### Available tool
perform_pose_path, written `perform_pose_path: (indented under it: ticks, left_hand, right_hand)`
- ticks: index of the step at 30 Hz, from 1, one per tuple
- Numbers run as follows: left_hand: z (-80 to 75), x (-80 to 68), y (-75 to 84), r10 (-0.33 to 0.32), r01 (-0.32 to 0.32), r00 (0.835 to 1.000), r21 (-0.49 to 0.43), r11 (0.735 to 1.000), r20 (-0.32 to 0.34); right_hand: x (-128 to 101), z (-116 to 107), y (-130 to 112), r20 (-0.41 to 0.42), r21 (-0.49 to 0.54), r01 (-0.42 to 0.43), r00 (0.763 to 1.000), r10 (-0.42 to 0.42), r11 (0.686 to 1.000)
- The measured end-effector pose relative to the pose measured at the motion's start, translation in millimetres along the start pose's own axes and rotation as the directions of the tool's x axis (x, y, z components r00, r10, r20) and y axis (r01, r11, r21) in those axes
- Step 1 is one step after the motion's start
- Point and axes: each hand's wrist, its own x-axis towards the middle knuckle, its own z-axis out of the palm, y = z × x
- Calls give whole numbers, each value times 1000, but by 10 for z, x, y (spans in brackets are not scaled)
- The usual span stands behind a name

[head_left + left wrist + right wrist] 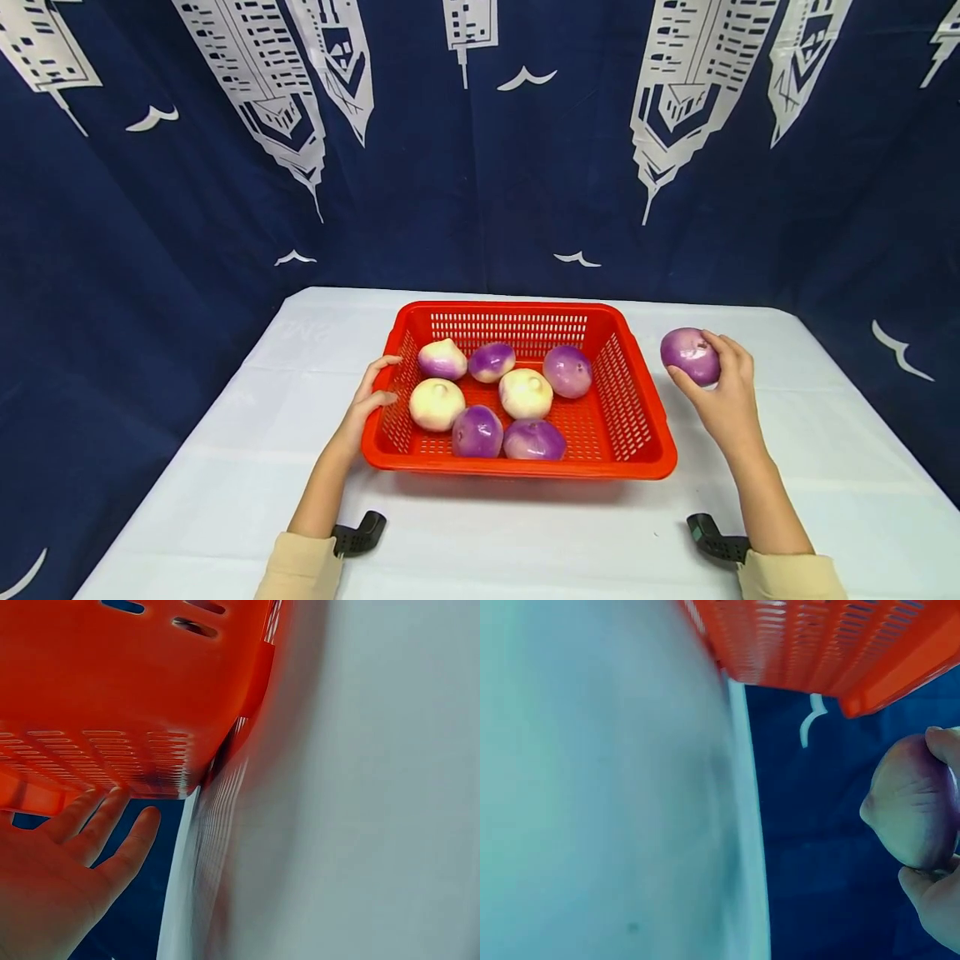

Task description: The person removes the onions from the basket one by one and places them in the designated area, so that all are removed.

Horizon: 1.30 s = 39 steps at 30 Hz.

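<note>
My right hand (723,387) grips a glossy purple onion (688,356) over the table, right of the red basket (517,469). In the right wrist view this onion (911,806) shows a pale side with a pointed tip; thumb and fingers hold it at opposite sides. My left hand (367,408) rests at the basket's left rim, fingers fairly straight. From the left wrist view, the fingers (101,825) reach to the slotted side wall. Inside the basket lie several onions, some purple side up (567,372), others cream side up (437,405).
A white-covered table (525,542) carries the basket. Behind it hangs a dark blue cloth (480,183) printed with white buildings and birds. Each wrist wears a black camera mount, one on the left (360,533) and one on the right (716,540).
</note>
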Motion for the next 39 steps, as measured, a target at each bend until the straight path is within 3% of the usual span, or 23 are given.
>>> perform_pose_path:
  ticks: [10, 27, 39]
  left_hand:
    - [-12, 3, -2, 2, -2, 1000, 17, 1000, 2]
    - [-9, -5, -7, -12, 12, 1000, 18, 1000, -3]
    - [-6, 0, -18, 3, -3, 1000, 11, 1000, 0]
  right_hand:
    - [-19, 84, 160, 103, -56, -30, 994, 35, 998]
    - [-10, 136, 446, 221, -74, 41, 975, -24, 996]
    - [-35, 138, 440, 265, -81, 36, 964, -13, 996]
